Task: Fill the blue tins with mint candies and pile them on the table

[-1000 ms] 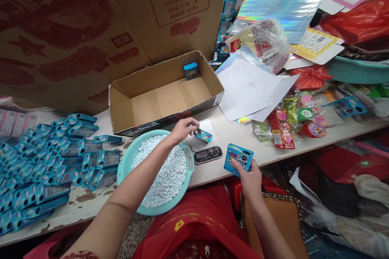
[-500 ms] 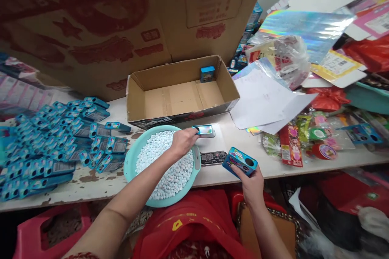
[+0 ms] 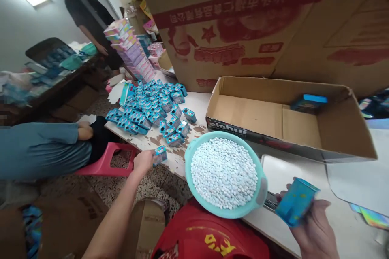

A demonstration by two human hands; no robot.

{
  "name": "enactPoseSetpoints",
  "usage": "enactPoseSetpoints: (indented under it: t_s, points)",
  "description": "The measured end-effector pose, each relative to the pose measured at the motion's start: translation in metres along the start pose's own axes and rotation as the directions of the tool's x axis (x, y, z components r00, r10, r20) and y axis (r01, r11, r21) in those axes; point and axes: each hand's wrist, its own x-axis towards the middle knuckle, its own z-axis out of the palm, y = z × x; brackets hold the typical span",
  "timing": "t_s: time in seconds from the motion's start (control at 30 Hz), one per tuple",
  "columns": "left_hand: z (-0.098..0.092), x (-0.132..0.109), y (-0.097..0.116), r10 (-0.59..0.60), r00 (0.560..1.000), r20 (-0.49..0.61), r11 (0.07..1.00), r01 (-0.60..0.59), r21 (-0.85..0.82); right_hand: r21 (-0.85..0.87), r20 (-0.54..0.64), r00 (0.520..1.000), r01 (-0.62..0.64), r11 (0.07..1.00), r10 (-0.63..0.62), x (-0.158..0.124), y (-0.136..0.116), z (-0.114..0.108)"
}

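Note:
My left hand (image 3: 143, 162) is closed on a small blue box (image 3: 160, 155), at the table's front edge, left of the bowl. In my right hand (image 3: 317, 224) lies a larger-looking blue box (image 3: 298, 201), slightly blurred, with fingers curled around its sides. Between the hands, a mint-green bowl (image 3: 189, 166) holds many small white pellets (image 3: 224, 172). A pile of small blue boxes (image 3: 152, 103) covers the table's left part. Partly hidden behind my right hand is a scale with a white plate (image 3: 281, 172).
An open cardboard tray (image 3: 252, 115) stands behind the bowl, with a blue box (image 3: 310, 103) in its far right corner. A large carton (image 3: 231, 28) rises behind it. At left, a seated person (image 3: 39, 149) is near a pink stool (image 3: 106, 166); another person stands farther back.
The view has swung left. My left hand has moved from over the scale to the table's front edge left of the bowl, a small blue box in it. My right hand has turned its box.

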Motion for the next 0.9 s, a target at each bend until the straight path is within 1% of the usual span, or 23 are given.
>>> enactPoseSetpoints:
  t_s: [0.03, 0.1, 0.13, 0.2, 0.27, 0.37, 0.43, 0.47, 0.5, 0.57, 0.63, 0.67, 0.7, 0.73, 0.77, 0.8, 0.83, 0.87, 0.9]
  points:
    - [0.009, 0.009, -0.008, -0.071, 0.997, -0.008, 0.997, 0.071, -0.022, 0.013, 0.006, 0.999, -0.047, 0.999, 0.047, -0.001, 0.001, 0.007]
    - [0.022, 0.027, -0.017, -0.163, 0.986, -0.034, 0.984, 0.16, -0.073, 0.049, -0.002, 0.989, -0.151, 0.987, 0.151, -0.004, 0.003, 0.021]
    - [0.026, 0.037, -0.018, -0.193, 0.98, -0.05, 0.978, 0.187, -0.097, 0.068, -0.01, 0.979, -0.203, 0.977, 0.204, -0.006, 0.005, 0.027]
    - [0.027, 0.06, -0.016, -0.248, 0.965, -0.082, 0.96, 0.233, -0.156, 0.094, -0.014, 0.953, -0.299, 0.95, 0.302, -0.009, 0.007, 0.037]
    - [0.021, 0.084, -0.012, -0.288, 0.951, -0.11, 0.94, 0.259, -0.222, 0.1, 0.023, 0.933, -0.36, 0.928, 0.359, -0.011, 0.012, 0.043]
    - [0.004, 0.114, -0.008, -0.326, 0.935, -0.138, 0.906, 0.267, -0.33, 0.074, 0.132, 0.928, -0.36, 0.93, 0.349, -0.01, 0.019, 0.049]
    - [-0.009, 0.119, -0.005, -0.337, 0.928, -0.157, 0.879, 0.25, -0.407, 0.057, 0.132, 0.94, -0.324, 0.944, 0.314, -0.008, 0.023, 0.053]
    - [-0.014, 0.115, -0.001, -0.334, 0.927, -0.17, 0.864, 0.229, -0.448, 0.05, 0.114, 0.947, -0.308, 0.95, 0.301, -0.007, 0.025, 0.056]
    - [-0.017, 0.106, 0.006, -0.321, 0.929, -0.183, 0.85, 0.197, -0.489, 0.04, 0.105, 0.949, -0.303, 0.952, 0.297, -0.007, 0.026, 0.061]
    - [-0.016, 0.073, 0.03, -0.255, 0.946, -0.203, 0.818, 0.099, -0.566, 0.009, 0.143, 0.938, -0.32, 0.947, 0.315, -0.009, 0.029, 0.073]
    - [-0.003, 0.026, 0.067, -0.119, 0.975, -0.188, 0.769, -0.029, -0.638, -0.01, 0.208, 0.928, -0.315, 0.949, 0.31, -0.017, 0.033, 0.091]
    - [0.006, 0.0, 0.088, 0.008, 0.988, -0.154, 0.718, -0.113, -0.687, -0.012, 0.227, 0.929, -0.296, 0.955, 0.291, -0.023, 0.036, 0.101]
    - [0.014, -0.026, 0.108, 0.245, 0.966, -0.084, 0.555, -0.21, -0.805, -0.005, 0.23, 0.94, -0.258, 0.966, 0.253, -0.029, 0.04, 0.111]
    - [0.022, -0.049, 0.127, 0.471, 0.882, -0.016, 0.377, -0.218, -0.9, -0.012, 0.237, 0.944, -0.232, 0.973, 0.228, -0.036, 0.045, 0.12]
    - [0.027, -0.07, 0.143, 0.59, 0.807, 0.039, 0.265, -0.148, -0.953, -0.012, 0.243, 0.95, -0.201, 0.979, 0.198, -0.042, 0.049, 0.127]
    - [0.03, -0.086, 0.155, 0.634, 0.77, 0.069, 0.187, -0.066, -0.98, -0.006, 0.243, 0.957, -0.161, 0.987, 0.158, -0.048, 0.054, 0.132]
    - [0.029, -0.098, 0.164, 0.66, 0.746, 0.092, 0.146, -0.007, -0.989, 0.0, 0.245, 0.962, -0.126, 0.992, 0.122, -0.053, 0.057, 0.134]
    - [0.027, -0.106, 0.169, 0.661, 0.744, 0.099, 0.135, 0.011, -0.991, 0.006, 0.239, 0.968, -0.086, 0.996, 0.082, -0.057, 0.06, 0.133]
    - [0.024, -0.11, 0.172, 0.66, 0.746, 0.094, 0.142, -0.002, -0.99, 0.005, 0.229, 0.973, -0.045, 0.999, 0.043, -0.06, 0.061, 0.13]
